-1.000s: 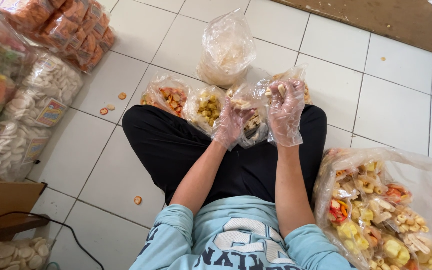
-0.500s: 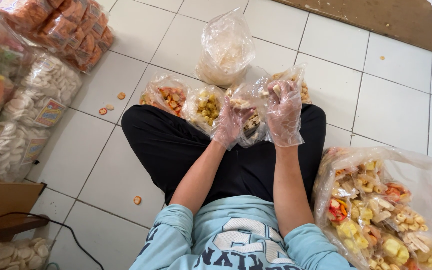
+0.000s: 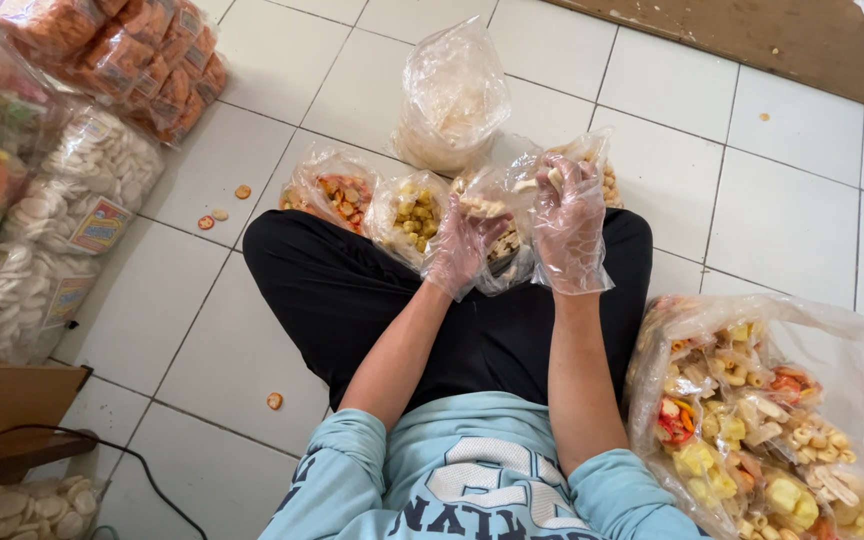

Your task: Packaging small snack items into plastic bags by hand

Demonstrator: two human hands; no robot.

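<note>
both gloved hands: left hand [image 3: 464, 245], right hand [image 3: 569, 215] gripping pale crackers [image 3: 482, 207].

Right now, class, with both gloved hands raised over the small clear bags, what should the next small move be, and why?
Probably lower the right hand, which grips pale stick-shaped crackers, into the small clear plastic bag that the left hand holds; the crackers sit just above it, not yet inside.

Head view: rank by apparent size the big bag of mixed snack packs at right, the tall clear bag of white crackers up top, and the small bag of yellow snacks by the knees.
1. Big bag of mixed snack packs, nearest the camera, so partly inflated.
2. Tall clear bag of white crackers.
3. Small bag of yellow snacks.
</note>
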